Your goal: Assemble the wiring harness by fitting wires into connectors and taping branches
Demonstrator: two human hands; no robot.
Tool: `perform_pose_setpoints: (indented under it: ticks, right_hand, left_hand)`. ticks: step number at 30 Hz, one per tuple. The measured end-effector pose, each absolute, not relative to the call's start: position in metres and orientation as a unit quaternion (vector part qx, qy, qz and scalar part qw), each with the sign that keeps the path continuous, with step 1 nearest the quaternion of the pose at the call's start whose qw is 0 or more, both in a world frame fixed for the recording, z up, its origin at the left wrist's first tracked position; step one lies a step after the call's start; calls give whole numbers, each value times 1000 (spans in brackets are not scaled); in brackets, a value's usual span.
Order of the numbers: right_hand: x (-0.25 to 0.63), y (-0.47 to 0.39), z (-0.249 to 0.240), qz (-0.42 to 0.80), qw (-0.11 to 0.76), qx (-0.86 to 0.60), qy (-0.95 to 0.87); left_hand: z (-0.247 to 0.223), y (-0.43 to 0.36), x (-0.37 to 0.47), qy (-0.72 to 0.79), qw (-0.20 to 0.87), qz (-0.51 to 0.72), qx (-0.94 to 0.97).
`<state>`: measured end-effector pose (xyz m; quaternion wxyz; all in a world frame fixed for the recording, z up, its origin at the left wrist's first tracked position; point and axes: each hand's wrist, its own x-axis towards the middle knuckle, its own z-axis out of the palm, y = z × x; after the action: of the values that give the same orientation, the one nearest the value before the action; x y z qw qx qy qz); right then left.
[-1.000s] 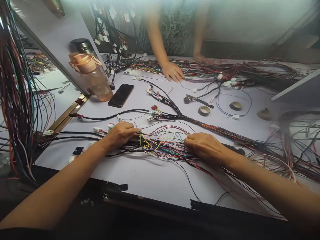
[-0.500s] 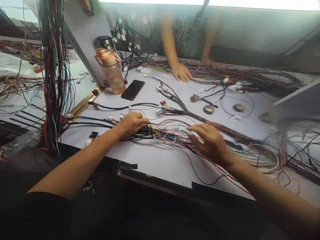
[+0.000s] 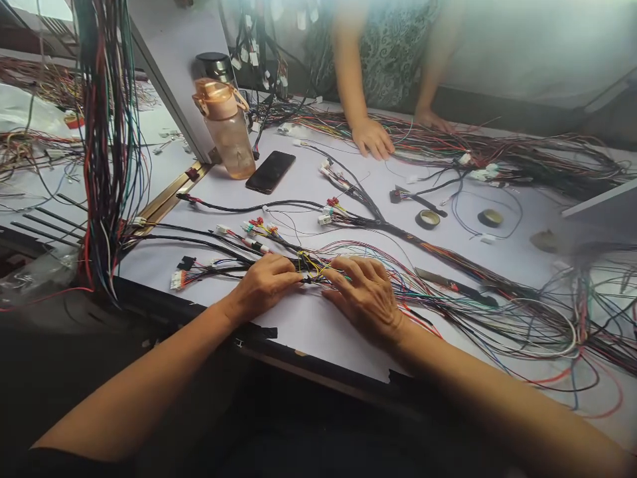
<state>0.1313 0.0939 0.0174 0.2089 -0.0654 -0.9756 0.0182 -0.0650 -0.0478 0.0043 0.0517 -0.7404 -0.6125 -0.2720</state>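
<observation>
A wire harness (image 3: 318, 265) of thin coloured wires lies along the front of the white table. My left hand (image 3: 266, 282) is closed around its bundle, where black-wrapped branches fan out to the left. Close by on the right, my right hand (image 3: 365, 285) has its fingers curled over the loose wires, thumb and forefinger near a yellow wire. Left of my hands the branches end in connectors, among them a white and orange connector (image 3: 178, 279) and a black connector (image 3: 188, 262). The undersides of both hands are hidden.
A second harness (image 3: 398, 232) runs behind mine. Farther back are a phone (image 3: 271, 171), a drink bottle (image 3: 229, 139) and tape rolls (image 3: 428, 219). A co-worker's hand (image 3: 372, 138) rests on wires across the table. A wire bundle (image 3: 104, 166) hangs at left.
My right hand has moved left, close to my left hand, and has closed onto the wires. My left hand has shifted slightly toward the table's front edge, still on the bundle.
</observation>
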Motion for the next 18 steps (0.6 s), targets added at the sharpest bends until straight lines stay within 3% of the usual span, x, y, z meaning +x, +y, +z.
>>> perform_pose_setpoints:
  ticks: [8, 18]
  right_hand:
    - [128, 98, 8, -14, 213, -53, -975]
    - [134, 106, 2, 46, 235, -72, -968]
  left_hand:
    - [3, -47, -62, -578, 18, -316, -752]
    - [-3, -47, -61, -604, -1, -329, -725]
